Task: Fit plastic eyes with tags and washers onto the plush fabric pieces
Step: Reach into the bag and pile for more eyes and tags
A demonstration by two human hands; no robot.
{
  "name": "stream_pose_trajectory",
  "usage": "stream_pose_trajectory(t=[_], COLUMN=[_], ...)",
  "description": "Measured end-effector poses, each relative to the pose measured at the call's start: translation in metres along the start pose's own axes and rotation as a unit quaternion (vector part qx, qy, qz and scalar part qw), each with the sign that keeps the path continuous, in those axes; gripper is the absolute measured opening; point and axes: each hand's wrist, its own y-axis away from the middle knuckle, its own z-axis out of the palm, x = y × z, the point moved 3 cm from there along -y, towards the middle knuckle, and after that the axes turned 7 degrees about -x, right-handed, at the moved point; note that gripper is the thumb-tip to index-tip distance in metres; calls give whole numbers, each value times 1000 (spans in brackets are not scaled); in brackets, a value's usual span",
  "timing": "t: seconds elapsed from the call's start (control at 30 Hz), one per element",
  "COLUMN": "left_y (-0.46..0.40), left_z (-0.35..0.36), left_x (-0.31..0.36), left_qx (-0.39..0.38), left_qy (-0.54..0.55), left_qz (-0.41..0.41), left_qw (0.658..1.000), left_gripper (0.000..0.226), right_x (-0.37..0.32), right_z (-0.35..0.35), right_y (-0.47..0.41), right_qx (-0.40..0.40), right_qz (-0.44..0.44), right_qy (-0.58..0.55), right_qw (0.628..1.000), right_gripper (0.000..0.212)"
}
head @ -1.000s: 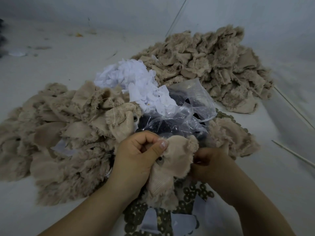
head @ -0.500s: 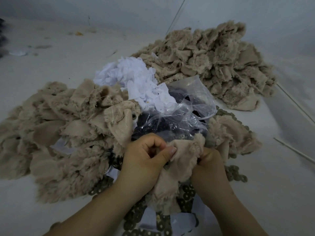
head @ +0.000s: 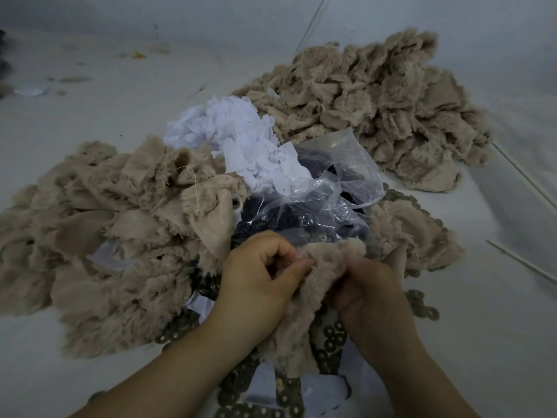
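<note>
Left hand [head: 259, 279]: fingers curled, thumb tip pressed toward the forefinger, pinching the left edge of the plush piece [head: 304, 315]; whether something small sits in the pinch cannot be told.
Right hand [head: 372, 294]: fingers curled under and into the right side of the plush piece, gripping it; fingertips hidden in the fur.
Plush piece: beige, fur side up, held between both hands at lower centre, its top edge folded over near the bag [head: 328, 191], its lower end hanging down over the washers [head: 331, 342].
Washers: many dark round rings with a centre hole, spread on the table [head: 497, 342] under and around the hands, more along the right of the small plush heap [head: 413, 233].
Tags [head: 241, 137]: a loose heap of white cut pieces behind the bag, between the 2 big plush piles; a few more white pieces lie flat among the washers near the bottom edge.
Bag: clear plastic, crumpled and open, holding a dark mass, probably the eyes; single eyes cannot be made out.
Left pile [head: 99, 230]: beige plush pieces, some backing side up, touching the bag.
Far pile [head: 376, 107]: larger beige heap at upper right, apart from the hands.
Sticks [head: 524, 263]: 2 thin pale rods lying on the table at the right.
</note>
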Motion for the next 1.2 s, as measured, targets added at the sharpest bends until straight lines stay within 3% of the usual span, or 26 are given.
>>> stream_pose_trajectory(t=[0.07, 0.17, 0.27, 0.4, 0.53, 0.7, 1.03, 1.2], left_y=[1, 3, 2, 1, 2, 4, 11, 8], left_z=[1, 3, 1, -3, -2, 4, 8, 6], left_x=[2, 2, 1, -2, -1, 1, -4, -6], left_qx=[-9, -14, -27, -42, -19, 11, -11, -23], left_qy=[-19, -22, 30, 111, 59, 7, 81, 97], left_qz=[15, 20, -11, -68, -49, -29, -85, -103], left_qw=[1000, 999, 999, 991, 997, 1000, 993, 990], left_gripper=[20, 20, 17, 13, 18, 21, 14, 15], right_x=[1, 0, 0, -4, -2, -4, -3, -7], right_z=[2, 6, 7, 7, 11, 11, 5, 7], right_y=[0, 0, 0, 0, 1, 4, 5, 5], right_qx=[-10, -11, -26, -28, -7, 32, 91, 77], right_qz=[12, 17, 31, 25, 10, -20, -23, -29], right_qy=[12, 18, -33, -12, -20, 18, 57, 63], right_qw=[1000, 1000, 999, 999, 1000, 999, 994, 995], right_gripper=[59, 43, 31, 29, 30, 15, 11, 17])
